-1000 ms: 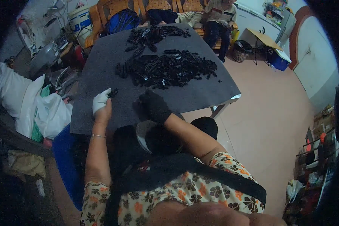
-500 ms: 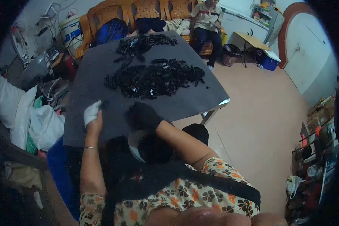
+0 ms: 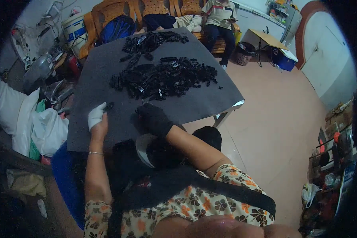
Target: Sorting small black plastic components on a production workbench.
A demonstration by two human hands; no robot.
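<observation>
At the near edge of the dark grey sheet-covered bench [image 3: 107, 79], I had both hands working close together. My left hand [image 3: 96, 116], in a white glove, had its fingers pinched together on a small black part [image 3: 109, 105], raised just clear of the surface, probably so it could be turned and checked. My right hand [image 3: 152, 119], in a black glove, rested on the bench beside it; I could not tell whether its fingers were apart or closed, since dark glove merged with dark sheet.

The large heap of small black parts [image 3: 164, 77] lay across the middle of the bench, within reach of either hand. A second, smaller heap of black parts [image 3: 150, 41] sat further back, apart from the first, which suggested sorted and unsorted stock kept separate. A round white-rimmed container [image 3: 140, 147] sat in my lap below the right wrist, seemingly placed to catch items.

White plastic bags [image 3: 27, 119] lay at my left. A seated person [image 3: 220, 16] was beyond the bench.
</observation>
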